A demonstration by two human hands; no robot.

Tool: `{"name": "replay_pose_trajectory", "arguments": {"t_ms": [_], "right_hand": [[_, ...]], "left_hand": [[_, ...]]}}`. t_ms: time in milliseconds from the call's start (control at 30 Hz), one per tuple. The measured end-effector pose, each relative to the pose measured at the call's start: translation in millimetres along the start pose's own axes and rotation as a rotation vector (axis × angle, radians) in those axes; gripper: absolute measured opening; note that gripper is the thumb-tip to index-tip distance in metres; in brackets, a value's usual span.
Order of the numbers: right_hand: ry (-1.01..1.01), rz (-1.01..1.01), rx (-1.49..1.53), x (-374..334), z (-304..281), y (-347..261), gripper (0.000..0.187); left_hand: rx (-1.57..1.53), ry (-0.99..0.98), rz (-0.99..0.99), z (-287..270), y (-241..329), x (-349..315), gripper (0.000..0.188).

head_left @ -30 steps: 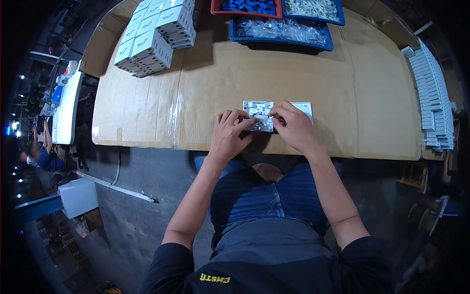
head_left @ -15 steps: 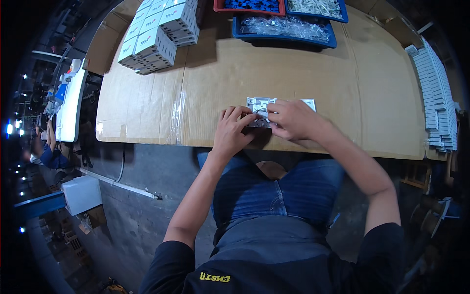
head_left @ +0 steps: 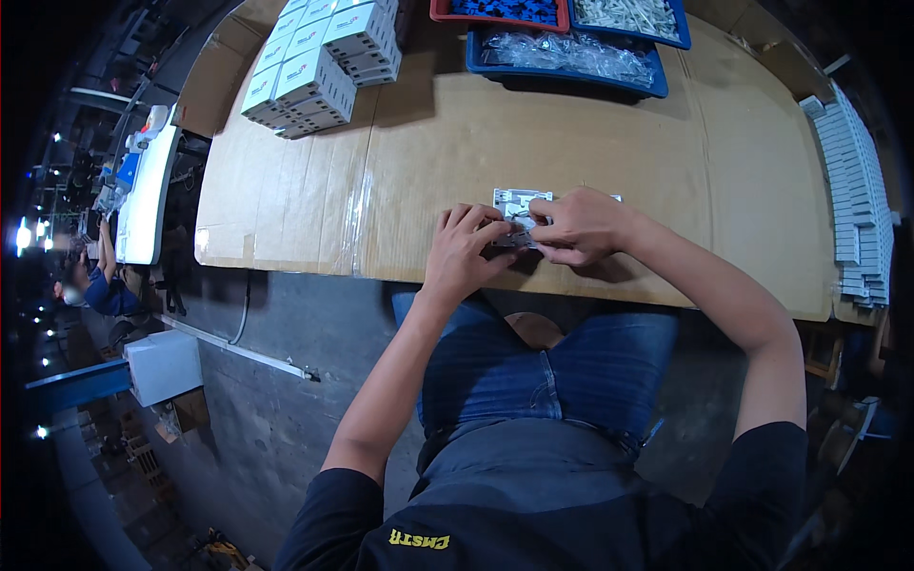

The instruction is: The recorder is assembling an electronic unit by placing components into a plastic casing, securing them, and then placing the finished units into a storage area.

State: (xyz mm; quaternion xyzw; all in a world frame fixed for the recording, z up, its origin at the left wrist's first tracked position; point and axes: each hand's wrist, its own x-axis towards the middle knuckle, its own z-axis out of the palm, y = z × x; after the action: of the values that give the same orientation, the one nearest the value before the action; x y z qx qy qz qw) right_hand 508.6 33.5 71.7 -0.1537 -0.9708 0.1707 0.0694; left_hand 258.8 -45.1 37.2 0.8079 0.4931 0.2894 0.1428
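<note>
A flat white plastic housing [head_left: 514, 202] with moulded inner parts lies near the front edge of the cardboard-covered table. My left hand [head_left: 464, 249] rests at its left side, with thumb and fingers closed on the near left edge. My right hand [head_left: 586, 228] is over the right part of the housing, its fingertips pinched together. What they pinch is too small and covered to make out. Just beyond the right hand shows the corner of another white piece [head_left: 617, 198], mostly hidden.
White box-shaped units [head_left: 314, 86] are stacked at the back left. A red tray [head_left: 495, 17] of blue parts, a blue tray of pale pieces [head_left: 628, 14] and another of clear plastic parts [head_left: 571, 59] stand at the back. White pieces [head_left: 857, 190] are stacked far right.
The whole view has shifted slightly. My right elbow has swung outward and the right hand has turned a little over the housing. The left hand keeps its place at the housing's edge.
</note>
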Motion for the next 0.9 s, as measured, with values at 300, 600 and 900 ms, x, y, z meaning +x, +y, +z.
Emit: {"name": "replay_pose_trajectory", "arguments": {"t_ms": [300, 600, 900], "right_hand": [[0.015, -0.079, -0.048, -9.8, 1.0, 11.9, 0.017], [0.274, -0.056, 0.0, -38.5, -14.0, 0.8, 0.016], [0.614, 0.303, 0.058, -45.2, -28.2, -21.7, 0.009]], "left_hand": [[0.017, -0.01, 0.005, 3.3, -1.3, -1.7, 0.039], [0.0, 0.005, 0.009, 5.3, -2.4, -6.5, 0.047], [-0.019, 0.062, -0.056, -0.7, -0.3, 0.2, 0.077]]}}
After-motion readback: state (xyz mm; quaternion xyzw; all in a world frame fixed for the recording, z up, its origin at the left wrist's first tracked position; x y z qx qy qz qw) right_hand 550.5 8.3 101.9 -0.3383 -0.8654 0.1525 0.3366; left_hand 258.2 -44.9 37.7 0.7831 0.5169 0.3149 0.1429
